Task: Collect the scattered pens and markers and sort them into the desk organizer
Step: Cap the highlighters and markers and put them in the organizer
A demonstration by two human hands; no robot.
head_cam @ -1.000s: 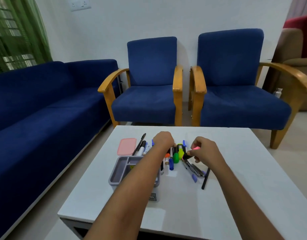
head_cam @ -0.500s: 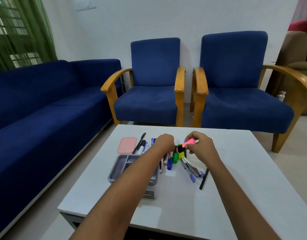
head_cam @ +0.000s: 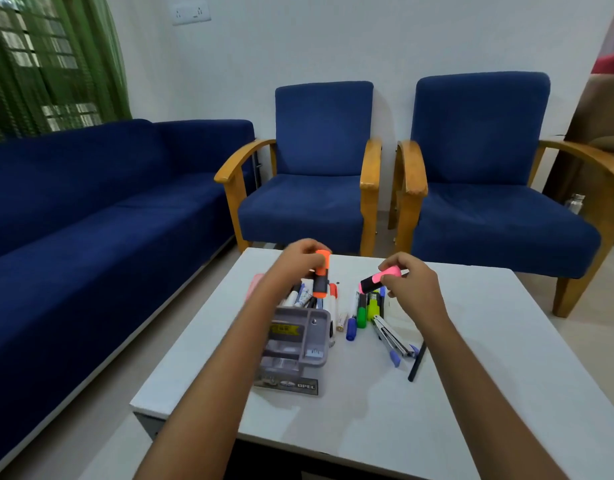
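Note:
My left hand (head_cam: 300,258) holds an orange highlighter (head_cam: 321,275) upright above the far end of the grey desk organizer (head_cam: 297,337). My right hand (head_cam: 411,284) grips a pink highlighter (head_cam: 378,278), lifted and tilted over the pile. On the white table (head_cam: 472,358) between the hands lie a green highlighter (head_cam: 361,313), a yellow highlighter (head_cam: 373,306), a blue marker (head_cam: 350,329) and a white marker with an orange cap (head_cam: 332,303). More pens (head_cam: 300,296) lie behind the organizer, partly hidden by my left arm. A blue pen (head_cam: 392,353) and a black pen (head_cam: 416,362) lie to the right.
A pink eraser-like pad (head_cam: 255,282) lies at the far left of the pile. A stapler (head_cam: 392,336) rests among the pens. Two blue armchairs (head_cam: 319,202) stand beyond the table and a blue sofa (head_cam: 91,220) runs along the left.
Both hands have risen off the table. The left hand has picked up the orange highlighter, and the right hand has lifted the pink highlighter higher.

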